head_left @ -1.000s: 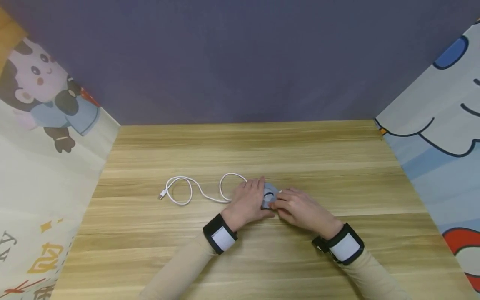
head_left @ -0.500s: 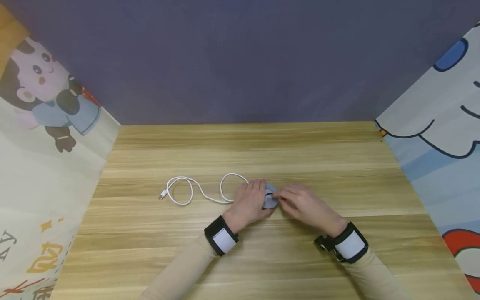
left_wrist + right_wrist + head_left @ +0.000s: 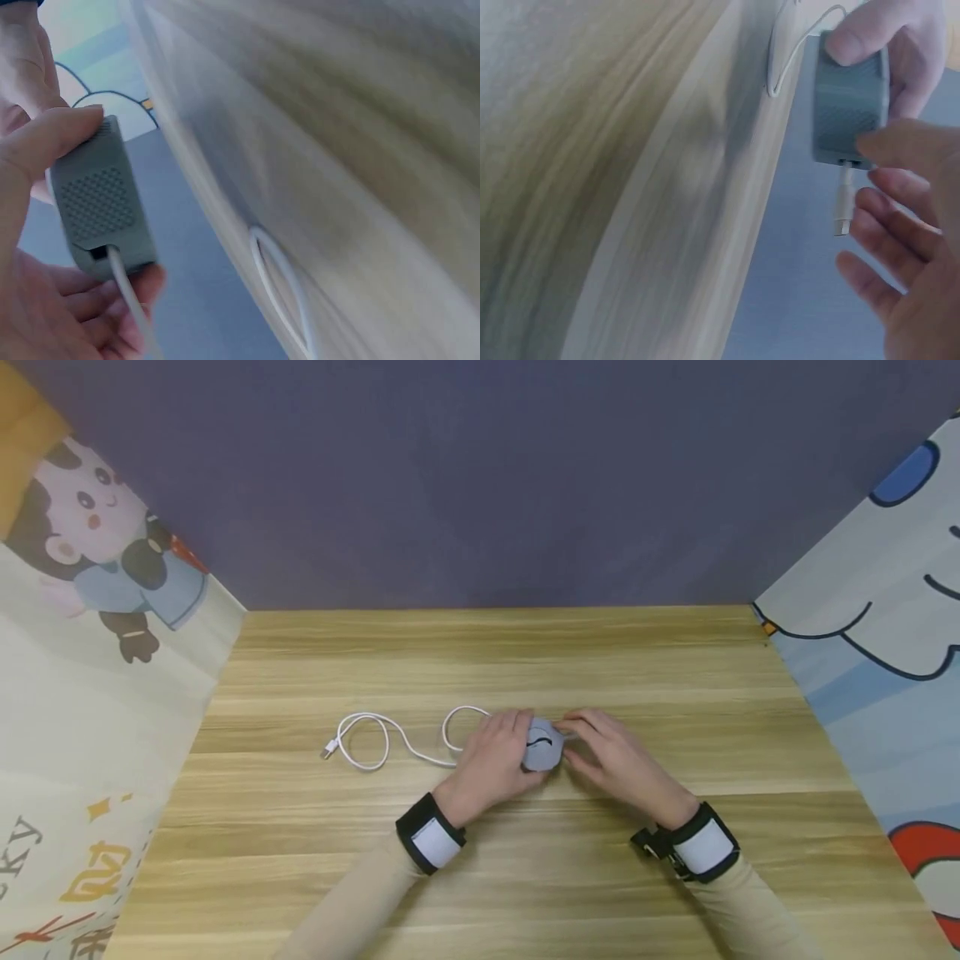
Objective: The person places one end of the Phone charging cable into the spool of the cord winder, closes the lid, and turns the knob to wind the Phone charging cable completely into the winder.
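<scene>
My left hand grips a grey cable winder with a curved black mark on its face. In the left wrist view its side shows a bumpy texture, with thumb and fingers on opposite edges. A white cable leaves the winder's left side. From the opposite side a short white connector sticks out. My right hand is beside that end with its fingers spread; one fingertip touches the winder's edge, while other fingers are close around the connector.
The cable lies in loops on the wooden table, ending in a USB plug to the left. A dark blue-grey panel rises behind the table. Cartoon-printed panels flank both sides.
My right fingers have gone from pinching close at the winder's right edge to spreading apart there. The winder has shifted slightly and shows more of its face; the looped cable barely moved.
</scene>
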`<act>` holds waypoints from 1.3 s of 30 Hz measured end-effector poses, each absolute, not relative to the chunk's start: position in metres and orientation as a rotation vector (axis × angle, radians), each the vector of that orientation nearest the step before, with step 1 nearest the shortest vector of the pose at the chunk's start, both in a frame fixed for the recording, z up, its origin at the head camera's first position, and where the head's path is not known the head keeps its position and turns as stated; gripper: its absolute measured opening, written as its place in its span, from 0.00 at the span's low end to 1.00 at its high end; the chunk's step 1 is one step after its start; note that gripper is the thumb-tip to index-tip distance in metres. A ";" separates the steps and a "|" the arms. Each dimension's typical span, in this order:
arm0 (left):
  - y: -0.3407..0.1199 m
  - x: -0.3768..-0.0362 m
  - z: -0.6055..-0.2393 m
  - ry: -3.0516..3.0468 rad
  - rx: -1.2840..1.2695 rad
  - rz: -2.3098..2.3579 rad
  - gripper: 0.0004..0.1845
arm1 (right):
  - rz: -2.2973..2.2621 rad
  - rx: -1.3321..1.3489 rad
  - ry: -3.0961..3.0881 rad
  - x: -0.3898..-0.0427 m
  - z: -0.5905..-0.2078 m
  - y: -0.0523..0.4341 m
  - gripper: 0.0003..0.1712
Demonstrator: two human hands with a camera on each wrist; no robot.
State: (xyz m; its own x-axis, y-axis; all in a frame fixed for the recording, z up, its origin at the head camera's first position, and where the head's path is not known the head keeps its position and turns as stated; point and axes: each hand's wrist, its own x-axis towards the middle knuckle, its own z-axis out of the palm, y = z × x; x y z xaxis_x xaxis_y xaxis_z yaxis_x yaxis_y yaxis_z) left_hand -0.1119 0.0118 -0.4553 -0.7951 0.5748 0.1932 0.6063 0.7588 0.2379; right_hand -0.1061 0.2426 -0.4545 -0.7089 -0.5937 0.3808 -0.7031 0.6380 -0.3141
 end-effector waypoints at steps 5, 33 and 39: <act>0.001 -0.114 -0.449 -2.734 -0.974 -0.506 0.47 | 0.745 1.042 -2.522 -0.108 -0.450 0.240 0.28; -0.043 -0.110 -0.403 -2.514 -0.999 -1.182 0.52 | 1.352 1.043 -2.254 -0.106 -0.420 0.214 0.19; -0.048 -0.109 -0.391 -2.487 -0.973 -1.245 0.48 | 1.504 1.013 -2.195 -0.107 -0.411 0.207 0.16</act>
